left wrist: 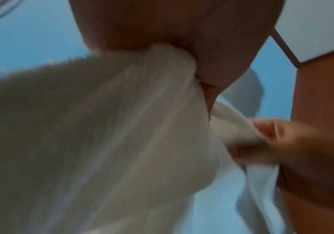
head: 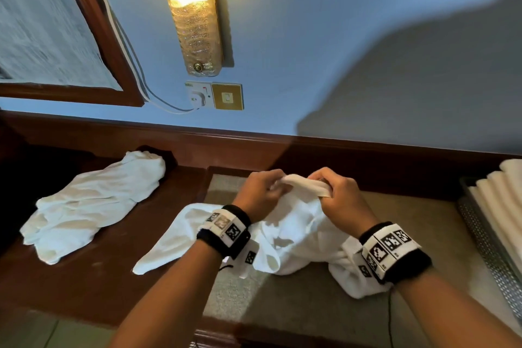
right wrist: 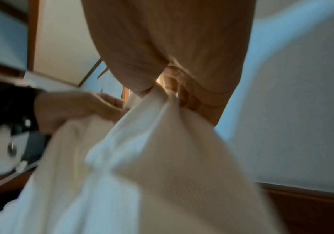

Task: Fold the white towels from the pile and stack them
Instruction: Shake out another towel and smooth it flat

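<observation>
A crumpled white towel (head: 293, 232) is lifted at its top edge over the grey mat (head: 310, 297); its lower part still lies bunched on the mat. My left hand (head: 261, 191) and right hand (head: 337, 192) both pinch that raised edge, close together. The left wrist view shows the towel (left wrist: 112, 134) caught between my left fingers, with the right hand (left wrist: 294, 142) beside it. Cloth of the same towel (right wrist: 152, 158) hangs from my right fingers (right wrist: 172, 82) in the right wrist view. A loose pile of white towels (head: 90, 203) lies to the left on the wooden top.
Folded white towels (head: 502, 200) stand in a perforated metal tray (head: 485, 246) at the right edge. A dark wooden counter (head: 99, 285) runs under the mat. Behind it rise the wall, a lit lamp (head: 192, 8), a socket (head: 200, 94) and a framed mirror (head: 93, 25).
</observation>
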`<move>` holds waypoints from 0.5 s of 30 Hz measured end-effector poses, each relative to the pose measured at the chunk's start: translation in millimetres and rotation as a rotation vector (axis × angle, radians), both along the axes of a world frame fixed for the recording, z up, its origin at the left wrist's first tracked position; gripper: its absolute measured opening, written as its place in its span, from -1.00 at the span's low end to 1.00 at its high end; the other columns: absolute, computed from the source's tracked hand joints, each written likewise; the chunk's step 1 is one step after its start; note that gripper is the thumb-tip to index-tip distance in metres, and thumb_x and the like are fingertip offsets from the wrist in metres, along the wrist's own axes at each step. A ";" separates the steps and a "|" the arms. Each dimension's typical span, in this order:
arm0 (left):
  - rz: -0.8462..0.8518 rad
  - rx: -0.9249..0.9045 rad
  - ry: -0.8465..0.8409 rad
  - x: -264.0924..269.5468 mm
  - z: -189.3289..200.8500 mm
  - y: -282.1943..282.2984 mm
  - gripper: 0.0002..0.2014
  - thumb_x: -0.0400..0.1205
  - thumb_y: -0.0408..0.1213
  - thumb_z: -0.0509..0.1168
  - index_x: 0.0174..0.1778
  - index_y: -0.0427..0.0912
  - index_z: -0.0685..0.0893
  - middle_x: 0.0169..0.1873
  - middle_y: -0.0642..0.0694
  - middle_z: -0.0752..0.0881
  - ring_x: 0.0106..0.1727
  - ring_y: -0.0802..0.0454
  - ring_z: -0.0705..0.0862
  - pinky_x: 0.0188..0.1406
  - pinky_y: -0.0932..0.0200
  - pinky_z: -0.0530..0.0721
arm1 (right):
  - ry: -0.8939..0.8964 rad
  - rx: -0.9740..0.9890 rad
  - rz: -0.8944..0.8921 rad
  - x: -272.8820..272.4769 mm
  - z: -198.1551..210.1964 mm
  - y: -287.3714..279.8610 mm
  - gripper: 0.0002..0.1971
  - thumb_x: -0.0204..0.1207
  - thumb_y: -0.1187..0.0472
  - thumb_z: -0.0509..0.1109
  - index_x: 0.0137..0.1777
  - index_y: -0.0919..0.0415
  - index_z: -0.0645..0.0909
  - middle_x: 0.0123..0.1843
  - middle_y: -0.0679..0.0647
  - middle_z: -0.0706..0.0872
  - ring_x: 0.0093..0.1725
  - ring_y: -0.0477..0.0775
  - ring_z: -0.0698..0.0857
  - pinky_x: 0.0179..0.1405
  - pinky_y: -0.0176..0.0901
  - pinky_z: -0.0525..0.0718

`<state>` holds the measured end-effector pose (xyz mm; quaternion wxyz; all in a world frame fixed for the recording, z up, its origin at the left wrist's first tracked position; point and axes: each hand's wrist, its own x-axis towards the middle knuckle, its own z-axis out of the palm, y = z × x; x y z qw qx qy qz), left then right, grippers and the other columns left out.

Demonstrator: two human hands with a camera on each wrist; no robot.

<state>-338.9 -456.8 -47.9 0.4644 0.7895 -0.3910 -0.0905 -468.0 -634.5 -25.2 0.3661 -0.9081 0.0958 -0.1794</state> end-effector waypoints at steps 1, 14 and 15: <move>0.012 -0.025 0.019 6.4 0.8 4.2 -0.90 0.59 -0.09 0.38 -0.24 0.07 0.66 -0.44 0.09 0.61 -0.38 0.15 0.52 -0.34 0.08 0.47 | 0.021 -0.027 -0.031 -4.5 -6.1 -6.6 -0.64 0.42 0.47 0.32 0.03 0.00 0.69 -0.23 -0.15 0.72 -0.24 -0.17 0.68 -0.29 -0.21 0.59; 0.484 0.650 0.235 57.2 -21.3 53.8 -0.27 0.58 0.30 0.40 0.46 -0.22 0.59 0.37 -0.25 0.69 0.37 -0.27 0.67 0.25 -0.04 0.64 | 0.014 0.655 -0.404 -0.7 -49.5 -25.5 -0.67 0.67 0.04 0.44 -0.23 0.28 0.71 -0.34 0.11 0.74 -0.32 0.08 0.67 -0.30 -0.02 0.60; 0.534 0.697 0.253 51.8 -28.7 63.6 -0.30 0.62 0.23 0.38 0.45 -0.29 0.59 0.37 -0.30 0.68 0.36 -0.30 0.68 0.23 -0.04 0.65 | 0.051 0.629 -0.462 -1.9 -60.1 -29.5 -0.61 0.63 -0.02 0.46 -0.26 0.31 0.69 -0.36 0.17 0.71 -0.31 0.12 0.65 -0.29 0.04 0.60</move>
